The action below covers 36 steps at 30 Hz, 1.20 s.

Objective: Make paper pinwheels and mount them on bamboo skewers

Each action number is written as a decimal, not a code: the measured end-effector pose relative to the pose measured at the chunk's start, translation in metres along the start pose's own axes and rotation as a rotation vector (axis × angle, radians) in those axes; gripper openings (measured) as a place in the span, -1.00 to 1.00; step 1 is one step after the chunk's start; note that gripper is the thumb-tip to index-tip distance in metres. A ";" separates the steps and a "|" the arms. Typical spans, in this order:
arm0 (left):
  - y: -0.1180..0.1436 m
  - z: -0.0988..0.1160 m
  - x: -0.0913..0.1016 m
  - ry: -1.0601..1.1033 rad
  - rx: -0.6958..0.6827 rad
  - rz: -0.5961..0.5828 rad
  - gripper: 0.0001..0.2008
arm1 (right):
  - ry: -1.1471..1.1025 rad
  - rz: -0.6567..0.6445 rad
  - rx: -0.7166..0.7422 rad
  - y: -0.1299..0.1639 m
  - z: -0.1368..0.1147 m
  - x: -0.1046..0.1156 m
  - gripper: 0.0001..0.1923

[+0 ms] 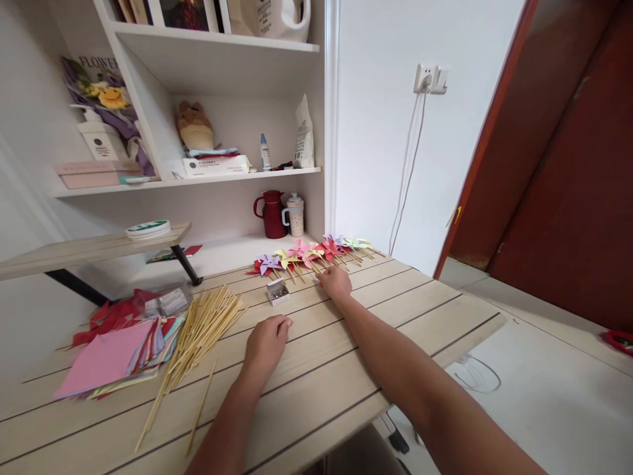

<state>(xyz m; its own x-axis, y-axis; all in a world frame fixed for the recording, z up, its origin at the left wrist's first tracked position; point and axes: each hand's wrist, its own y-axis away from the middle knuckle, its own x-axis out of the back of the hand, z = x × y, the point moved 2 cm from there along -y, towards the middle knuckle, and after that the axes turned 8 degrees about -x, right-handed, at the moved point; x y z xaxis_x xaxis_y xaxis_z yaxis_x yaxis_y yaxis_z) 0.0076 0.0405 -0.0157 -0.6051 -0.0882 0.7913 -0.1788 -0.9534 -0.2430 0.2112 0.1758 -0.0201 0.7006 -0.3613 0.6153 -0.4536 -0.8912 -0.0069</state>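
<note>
My right hand (336, 282) reaches across the table to the pinwheels, its fingers closed at the lower end of the stick of a pink pinwheel (301, 250). Paper pinwheels in several colours lie in a row there, among them a purple one (269, 263) and a light green one (357, 243). My left hand (267, 340) rests on the tabletop, loosely curled, with nothing visible in it. Between the left hand and the pinwheels stands a small open box (277, 292) of tiny metal pins.
At the left lie a pile of wooden sticks (205, 330), one loose stick (202, 408), stacked coloured paper squares (111, 353) and red material (116, 315). A low wooden riser (89, 249) stands behind them. A red jug (273, 214) and a cup (295, 215) stand under the shelf.
</note>
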 end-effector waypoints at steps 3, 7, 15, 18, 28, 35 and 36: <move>0.000 0.001 0.000 -0.011 -0.003 -0.007 -0.70 | -0.011 -0.003 0.002 -0.001 0.000 0.002 -0.80; 0.000 0.003 0.001 -0.027 -0.013 -0.011 -0.70 | -0.024 0.000 0.003 -0.002 0.001 0.003 -0.80; 0.002 0.003 0.001 -0.019 -0.036 -0.010 -0.70 | -0.084 -0.012 0.028 -0.003 0.005 0.001 -0.70; 0.001 0.003 0.001 -0.013 -0.042 -0.006 -0.70 | -0.117 -0.016 0.034 -0.003 0.007 0.001 -0.65; 0.001 0.000 0.000 -0.014 -0.051 -0.013 -0.69 | -0.264 0.029 0.084 -0.001 0.007 0.003 -0.41; 0.004 0.002 0.001 0.025 -0.050 0.034 -0.70 | -0.402 -0.043 0.363 0.047 -0.018 0.012 -0.42; 0.005 0.003 0.002 0.028 -0.046 0.056 -0.69 | -0.413 -0.080 0.410 0.059 -0.022 0.011 -0.44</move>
<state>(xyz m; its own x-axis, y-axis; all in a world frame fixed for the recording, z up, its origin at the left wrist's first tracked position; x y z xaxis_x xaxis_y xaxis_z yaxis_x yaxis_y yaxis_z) 0.0076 0.0348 -0.0134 -0.6365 -0.1319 0.7599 -0.1791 -0.9330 -0.3120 0.1805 0.1255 0.0034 0.9178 -0.2921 0.2689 -0.1979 -0.9237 -0.3280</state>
